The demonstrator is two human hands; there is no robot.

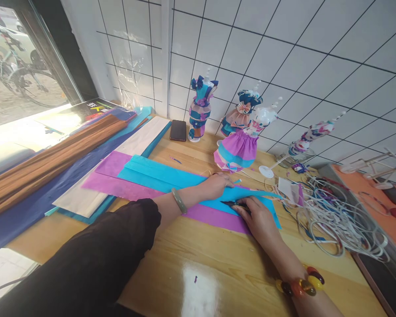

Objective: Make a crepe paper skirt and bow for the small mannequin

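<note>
A long blue crepe paper strip (165, 171) lies folded over a wider purple sheet (128, 187) on the wooden table. My left hand (216, 186), with a green bangle at the wrist, presses on the blue paper, its fingertips pinched together at the upper edge. My right hand (260, 219) is closed around dark scissors (230, 204), whose pointed tip lies over the blue paper and points left. Just above the right hand, a narrow blue strip (260, 193) stands partly apart from the paper and reaches right. My right fingers hide most of the scissors' handles.
Small dressed mannequins (199, 110) stand along the tiled wall, one in a purple skirt (239, 147). A phone (178, 130) lies behind the paper. Tangled white cords (336, 220) heap up at right. Brown crepe paper (62, 158) and other sheets are stacked at left.
</note>
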